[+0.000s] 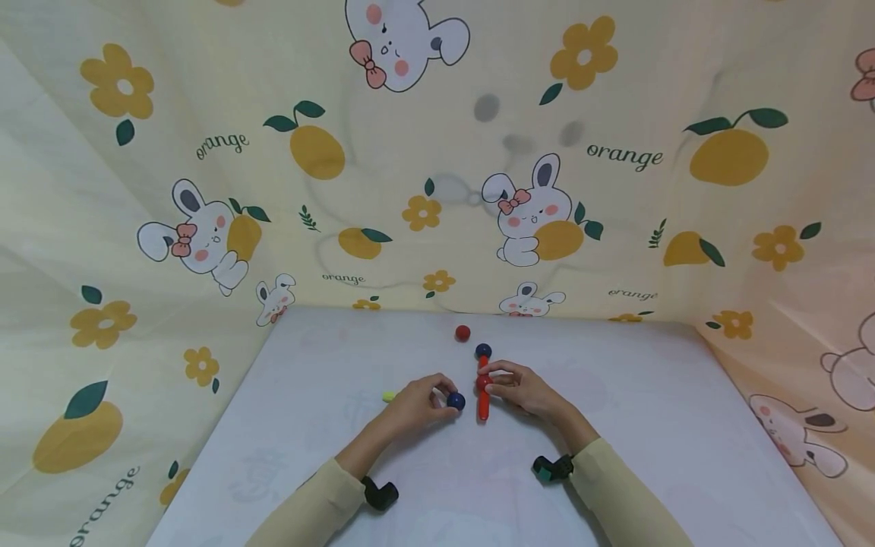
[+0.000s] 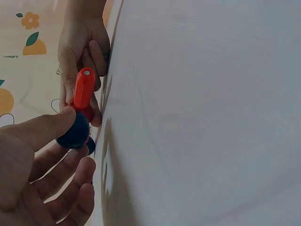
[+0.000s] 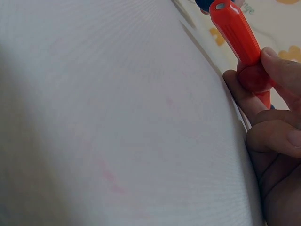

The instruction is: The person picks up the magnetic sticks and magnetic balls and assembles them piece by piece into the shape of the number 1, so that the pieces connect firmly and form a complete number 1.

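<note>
A dark blue ball [image 1: 456, 401] is pinched between the thumb and fingers of my left hand [image 1: 415, 404]. Just to its right, my right hand [image 1: 526, 390] grips a red ball [image 3: 254, 78] that joins two red rods in a line. The nearer red rod [image 1: 484, 409] points toward me, and its free end shows a small silvery disc in both wrist views. Another dark blue ball [image 1: 483, 350] caps the far end of the line. In the left wrist view the held blue ball [image 2: 74, 132] overlaps the red rod [image 2: 84, 89].
A loose red ball [image 1: 462, 333] lies toward the back of the white table [image 1: 328, 357]. Beside my left hand a yellow-green piece [image 1: 388, 396] pokes out, mostly hidden. A printed cloth [image 1: 383, 167] hangs behind the table and along its sides.
</note>
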Motion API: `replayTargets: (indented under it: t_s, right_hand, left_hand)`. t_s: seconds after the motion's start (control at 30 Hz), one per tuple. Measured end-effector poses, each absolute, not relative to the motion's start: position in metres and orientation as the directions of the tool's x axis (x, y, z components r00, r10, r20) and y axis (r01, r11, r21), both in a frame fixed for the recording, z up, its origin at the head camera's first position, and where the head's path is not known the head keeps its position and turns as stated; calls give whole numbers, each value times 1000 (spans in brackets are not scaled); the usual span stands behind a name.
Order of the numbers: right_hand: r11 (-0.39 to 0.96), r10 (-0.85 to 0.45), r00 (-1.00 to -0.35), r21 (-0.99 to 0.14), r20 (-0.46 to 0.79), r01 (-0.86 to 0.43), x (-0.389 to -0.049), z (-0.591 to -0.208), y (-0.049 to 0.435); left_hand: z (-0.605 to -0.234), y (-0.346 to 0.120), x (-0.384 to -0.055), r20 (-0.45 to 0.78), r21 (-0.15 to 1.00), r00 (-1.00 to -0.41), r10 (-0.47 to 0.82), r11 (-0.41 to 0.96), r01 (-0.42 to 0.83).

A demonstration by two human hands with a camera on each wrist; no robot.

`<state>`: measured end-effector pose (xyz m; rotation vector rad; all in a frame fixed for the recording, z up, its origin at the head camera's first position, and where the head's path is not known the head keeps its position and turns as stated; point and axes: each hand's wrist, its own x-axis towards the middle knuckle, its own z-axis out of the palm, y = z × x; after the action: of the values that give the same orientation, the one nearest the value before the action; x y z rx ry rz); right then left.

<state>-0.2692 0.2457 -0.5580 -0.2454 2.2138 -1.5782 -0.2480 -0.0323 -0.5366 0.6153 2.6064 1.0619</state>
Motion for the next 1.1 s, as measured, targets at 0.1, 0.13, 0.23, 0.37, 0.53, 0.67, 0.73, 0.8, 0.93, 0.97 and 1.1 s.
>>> replayTargets:
  t_s: [0.1, 0.13, 0.23, 0.37, 0.53, 0.67, 0.73, 0.8, 0.93, 0.97, 1.1]
  right_hand:
    - [330, -380, -898, -939, -222, 93, -269, -558, 246]
    - [327, -382, -897, -940, -222, 94, -269, -558, 246]
    - [332, -382, -897, -939, -223, 92, -269, -558, 246]
    - [342, -379, -898, -935, -225, 90, -269, -558, 246]
    - [340, -383, -897, -936, -223, 88, -270, -560, 247]
    - [343, -382, -897, -935, -222, 85, -271, -562, 248]
    - [345, -382, -897, -935, -222, 85, -271, -562, 248]
    - [345, -381, -898, -935, -221, 84, -272, -563, 249]
    - [346, -382, -897, -935, -222, 85, -272, -564, 249]
    - [345, -384, -897, -935, -221, 83, -273, -564, 249]
    - [343, -392, -893, -936, -220, 80, -273, -565, 249]
  left_hand:
    - [-536, -33, -246, -84, 714, -872, 482, 640, 285]
    - [-536, -33, -245, -87, 714, -871, 484, 640, 284]
    - [-536, -33, -242, -93, 716, -865, 493, 637, 286]
    - [-538, -31, -238, -109, 708, -859, 500, 645, 286]
    - [-539, -30, -234, -127, 702, -853, 506, 653, 283]
    - [-540, -30, -232, -134, 701, -850, 509, 655, 282]
    - [-540, -29, -231, -138, 702, -849, 509, 656, 279]
    - [-541, -28, -230, -143, 701, -848, 510, 657, 277]
    - [-541, -27, -228, -141, 715, -840, 523, 641, 279]
    - [-541, -27, -228, -141, 717, -837, 528, 637, 281]
    - [-541, -26, -226, -139, 733, -829, 541, 619, 281]
